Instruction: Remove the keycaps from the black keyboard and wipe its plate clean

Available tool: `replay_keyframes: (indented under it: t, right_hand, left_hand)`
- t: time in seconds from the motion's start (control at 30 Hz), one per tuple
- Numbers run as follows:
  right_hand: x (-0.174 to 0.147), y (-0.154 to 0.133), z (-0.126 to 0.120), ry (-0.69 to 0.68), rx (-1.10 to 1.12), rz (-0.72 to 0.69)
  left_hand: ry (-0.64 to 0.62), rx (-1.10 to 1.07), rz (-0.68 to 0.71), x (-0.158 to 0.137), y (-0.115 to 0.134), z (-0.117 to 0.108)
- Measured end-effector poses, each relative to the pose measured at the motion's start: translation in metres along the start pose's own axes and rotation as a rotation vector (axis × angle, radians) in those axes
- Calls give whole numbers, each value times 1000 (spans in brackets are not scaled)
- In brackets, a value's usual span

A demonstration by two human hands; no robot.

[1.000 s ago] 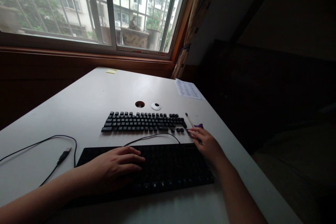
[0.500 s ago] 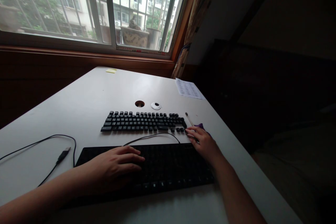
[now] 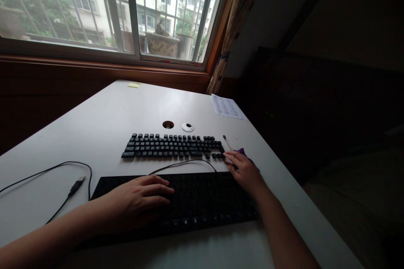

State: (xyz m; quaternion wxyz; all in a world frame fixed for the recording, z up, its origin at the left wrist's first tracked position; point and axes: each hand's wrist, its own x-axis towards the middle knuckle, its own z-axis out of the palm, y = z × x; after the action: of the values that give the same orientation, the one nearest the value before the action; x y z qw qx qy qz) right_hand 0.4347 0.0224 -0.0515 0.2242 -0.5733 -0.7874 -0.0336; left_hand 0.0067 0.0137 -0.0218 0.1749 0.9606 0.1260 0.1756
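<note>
Down at the near end of a white desk sits a black keyboard, so call its middle the clock centre. Left hand lies palm down over the 9 o'clock side, fingers loosely spread, nothing visibly gripped. Right hand is around 2 o'clock by the keyboard's far edge, fingertips fairly close together near the right end of some black keycaps. Looks like a small dark thing under those fingers, but honestly can't tell if it's being held. The keycaps sit in pretty tidy rows at 12. A thin stick with a dark tip pokes out at 11 from the right hand, plus something purple behind it, mostly hidden. Black cord runs between keyboard and keycaps; USB plug at 9. Further off: printed paper at 1, yellow sticky note at 11.
</note>
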Motion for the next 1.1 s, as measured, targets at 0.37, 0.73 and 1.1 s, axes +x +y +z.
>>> replay_keyframes:
  t: [0.37, 0.73, 1.1]
  right_hand:
    - [0, -2, -1, -22, 35, -2]
    - [1, -4, -2, -18, 25, -26]
    - [2, -6, -2, -27, 39, -23]
  left_hand:
    - [-21, 6, -11, 0, 0, 0]
    - [-14, 6, -1, 1, 1, 0]
    - [10, -17, 3, 1, 1, 0]
